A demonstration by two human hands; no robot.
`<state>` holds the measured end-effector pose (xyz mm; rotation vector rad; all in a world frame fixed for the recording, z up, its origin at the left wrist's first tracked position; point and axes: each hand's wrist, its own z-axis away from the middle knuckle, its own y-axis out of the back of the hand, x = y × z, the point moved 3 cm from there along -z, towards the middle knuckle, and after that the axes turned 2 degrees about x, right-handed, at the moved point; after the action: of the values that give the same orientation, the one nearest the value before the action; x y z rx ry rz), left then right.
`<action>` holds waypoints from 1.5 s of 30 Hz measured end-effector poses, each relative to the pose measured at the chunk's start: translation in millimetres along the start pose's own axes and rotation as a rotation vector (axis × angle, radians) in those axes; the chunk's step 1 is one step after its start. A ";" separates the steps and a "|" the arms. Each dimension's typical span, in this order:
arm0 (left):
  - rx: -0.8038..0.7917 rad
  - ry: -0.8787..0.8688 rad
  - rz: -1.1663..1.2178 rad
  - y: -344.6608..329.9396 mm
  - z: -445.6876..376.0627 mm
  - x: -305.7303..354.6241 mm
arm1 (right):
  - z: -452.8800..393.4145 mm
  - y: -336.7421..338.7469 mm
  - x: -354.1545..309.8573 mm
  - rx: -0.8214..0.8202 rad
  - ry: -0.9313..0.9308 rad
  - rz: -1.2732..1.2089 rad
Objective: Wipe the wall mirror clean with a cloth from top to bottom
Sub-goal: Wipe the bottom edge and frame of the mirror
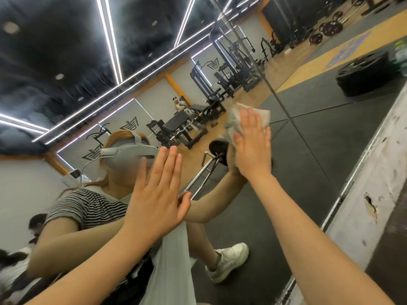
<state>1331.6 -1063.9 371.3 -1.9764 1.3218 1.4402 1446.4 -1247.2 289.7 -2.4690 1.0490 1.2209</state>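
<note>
Two bare hands are up against the wall mirror (308, 119), both flat. The right hand (253, 146) presses a crumpled off-white cloth (233, 119) onto the glass, fingers (248, 122) straight and spread a little, not curled round the cloth; the cloth sticks out above and to the left of the fingertips and bunches under the palm. The left hand (154, 192) lies lower and further left, fingers straight and close together, thumb out to the side, holding nothing; it seems to rest palm-first on the glass, and its mirrored fingertip shows just beside the thumb. Both forearms reach in from the bottom edge of the view.

The cloth sits about mid-height in the view, just left of a vertical seam (273, 91) between two mirror panels. The mirror's metal bottom edge (356, 170) runs diagonally at right, with a scuffed, chipped white wall strip (374, 194) beside it.

In the reflection: the person in a striped top (88, 208) with a grey headset (123, 153), a white sneaker (229, 260), black floor mats, a barbell (211, 164), benches and weight machines (220, 82), a yellow floor strip, a dark ceiling with long light strips (110, 36). A stack of black weight plates (365, 75) sits at the far right, a green bottle (400, 51) blurred behind it.
</note>
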 end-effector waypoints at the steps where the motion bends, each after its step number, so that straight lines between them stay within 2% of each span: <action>1: -0.006 0.000 -0.002 -0.5 0.0 0.1 | 5.6 0.8 14.3 0.017 -0.040 -0.028; 9: -0.011 0.003 0.009 -1.2 0.3 0.5 | 72.9 -7.5 114.6 0.086 -0.391 -0.196; 15: -0.002 0.001 0.014 -0.4 -0.6 0.8 | 151.8 -10.1 187.7 -0.029 -0.628 -0.119; 17: 0.000 -0.001 0.013 -0.8 0.0 1.2 | 169.0 -11.4 197.2 -0.080 -0.655 -0.093; 21: -0.003 0.011 0.007 -0.3 -0.5 1.2 | 167.6 -14.9 198.0 -0.067 -0.661 -0.074; 25: -0.014 0.006 -0.003 -0.4 -0.6 1.6 | 143.3 -15.7 193.7 0.004 -0.842 -0.074; 27: -0.023 0.004 -0.012 -0.4 -1.0 1.2 | 117.4 -14.3 186.8 0.063 -0.864 -0.098; 33: -0.028 -0.008 -0.030 1.1 -3.0 1.7 | 26.3 -1.3 118.9 0.171 -0.630 -0.107; 37: -0.007 -0.003 -0.010 1.1 -2.4 1.7 | -20.4 8.4 41.7 0.184 -0.310 -0.090; 41: 0.002 -0.005 -0.001 1.7 -2.4 2.0 | -41.0 0.2 -32.5 0.113 -0.017 -0.047; 45: 0.009 -0.010 0.000 1.3 -1.5 1.8 | -44.1 -0.4 -38.2 0.065 0.128 -0.050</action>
<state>1331.4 -1066.5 370.7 -1.9614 1.3218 1.4397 1458.3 -1247.4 346.8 -2.5354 1.0335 1.0098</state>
